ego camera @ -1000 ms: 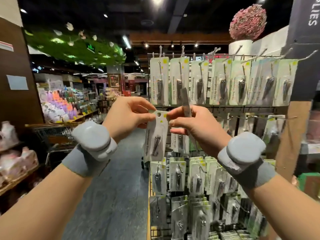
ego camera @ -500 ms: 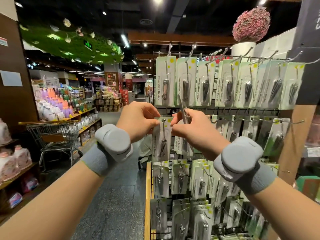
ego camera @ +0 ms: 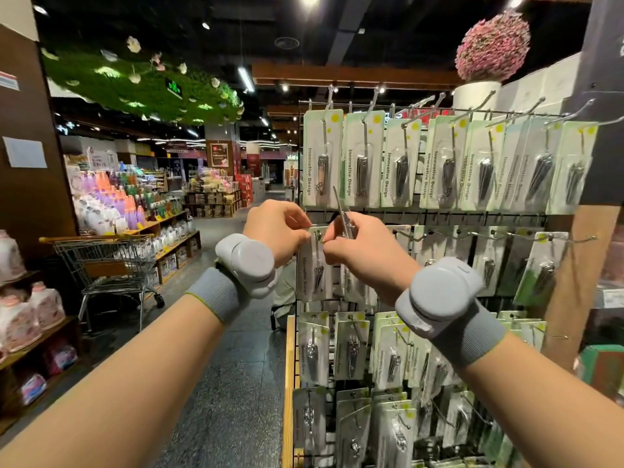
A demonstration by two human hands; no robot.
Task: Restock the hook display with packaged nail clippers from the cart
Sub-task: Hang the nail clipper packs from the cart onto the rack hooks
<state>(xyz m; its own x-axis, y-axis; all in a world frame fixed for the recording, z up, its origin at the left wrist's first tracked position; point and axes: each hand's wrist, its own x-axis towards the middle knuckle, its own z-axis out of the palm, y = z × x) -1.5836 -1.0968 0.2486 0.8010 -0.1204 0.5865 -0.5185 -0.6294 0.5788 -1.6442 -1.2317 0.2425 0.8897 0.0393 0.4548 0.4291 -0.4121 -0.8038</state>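
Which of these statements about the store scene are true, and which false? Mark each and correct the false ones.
1. Both hands pinch the top of one nail clipper package. True.
2. The left hand hangs idle at the person's side. False: it pinches the package's top left corner.
3. A shopping cart stands in the aisle to the left. True.
4. The top row of hooks is bare. False: packages hang all along it.
5. The right hand also holds a thin second item. True.

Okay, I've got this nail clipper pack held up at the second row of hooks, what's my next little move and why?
Probably slide the pack back along the hook. Both hands, left and right, pinch its top corners at the hook's tip, with its hole apparently there.
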